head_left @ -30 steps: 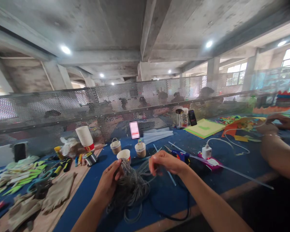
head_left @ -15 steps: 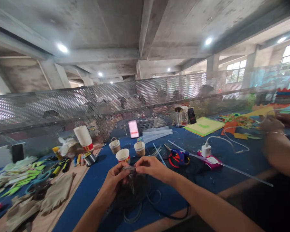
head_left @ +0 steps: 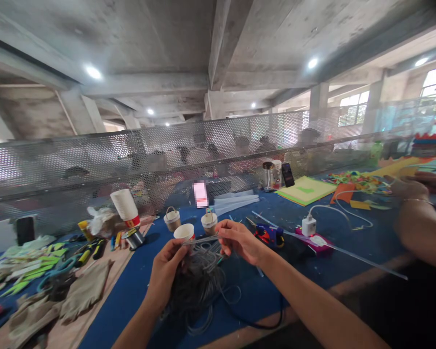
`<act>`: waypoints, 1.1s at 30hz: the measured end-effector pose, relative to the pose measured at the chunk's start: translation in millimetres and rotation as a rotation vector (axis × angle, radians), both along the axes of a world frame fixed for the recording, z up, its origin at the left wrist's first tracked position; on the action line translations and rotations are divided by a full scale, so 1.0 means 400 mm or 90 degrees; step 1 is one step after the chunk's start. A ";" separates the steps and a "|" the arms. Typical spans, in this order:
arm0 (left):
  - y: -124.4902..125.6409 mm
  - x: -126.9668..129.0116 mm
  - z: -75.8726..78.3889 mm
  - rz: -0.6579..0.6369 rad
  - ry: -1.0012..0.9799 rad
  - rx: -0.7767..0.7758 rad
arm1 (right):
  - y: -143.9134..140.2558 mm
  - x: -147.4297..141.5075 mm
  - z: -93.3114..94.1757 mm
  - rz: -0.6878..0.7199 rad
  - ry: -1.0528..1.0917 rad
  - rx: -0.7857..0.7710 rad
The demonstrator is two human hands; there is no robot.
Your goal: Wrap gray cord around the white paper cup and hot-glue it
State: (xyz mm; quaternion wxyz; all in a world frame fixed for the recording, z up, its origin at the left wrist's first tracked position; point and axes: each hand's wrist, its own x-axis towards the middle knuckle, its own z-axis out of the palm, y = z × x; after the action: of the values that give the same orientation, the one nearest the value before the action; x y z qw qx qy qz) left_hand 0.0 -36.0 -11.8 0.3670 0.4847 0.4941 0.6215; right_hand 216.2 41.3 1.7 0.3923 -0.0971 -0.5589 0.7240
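We find our left hand (head_left: 166, 267) and right hand (head_left: 236, 238) each pinched on a taut strand of the grey cord bundle (head_left: 199, 286), heaped on the blue table (head_left: 298, 264), paper cup (head_left: 185, 233) just behind.

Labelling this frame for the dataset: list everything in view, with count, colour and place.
cord bundle: 1, grey, blue mat in front of the hands
cord strand: 1, grey, stretched between both hands
paper cups: 3, white and brown, behind the hands
cup stack: 1, white, left of centre
glue gun: 1, blue, right of the hands
charger: 1, white, right
phone: 1, black, by the mesh screen
paper sheets: stack, yellow-green, far right
co-worker's arm: 1, right edge
left hand: pinches strand
right hand: pinches strand
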 end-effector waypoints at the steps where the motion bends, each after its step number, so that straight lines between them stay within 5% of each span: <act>1: 0.001 -0.002 0.001 0.024 0.021 0.006 | -0.001 0.001 0.000 0.008 -0.012 0.011; 5: 0.000 -0.011 0.001 0.110 0.088 -0.002 | -0.001 -0.004 -0.006 -0.053 -0.096 0.124; 10: -0.007 -0.013 0.000 0.084 0.029 -0.040 | 0.013 -0.019 -0.026 -0.349 -0.241 0.307; 15: -0.012 -0.006 0.016 -0.007 -0.047 -0.054 | 0.027 -0.024 -0.030 -0.367 -0.254 0.185; 21: -0.012 -0.012 0.034 -0.152 -0.143 -0.095 | 0.021 -0.014 -0.010 -0.301 -0.055 0.019; 25: -0.008 -0.026 0.032 -0.074 -0.129 -0.064 | 0.028 -0.004 -0.005 -0.404 -0.012 0.034; 33: -0.001 -0.054 0.025 0.172 -0.143 0.022 | 0.044 0.003 -0.016 -0.367 0.008 -0.002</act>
State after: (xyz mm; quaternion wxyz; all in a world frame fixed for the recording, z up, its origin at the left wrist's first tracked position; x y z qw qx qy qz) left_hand -21.5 -36.3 -1.9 0.3248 0.3474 0.4999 0.7238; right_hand 217.5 59.0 -4.9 0.5853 -0.2483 -0.5047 0.5840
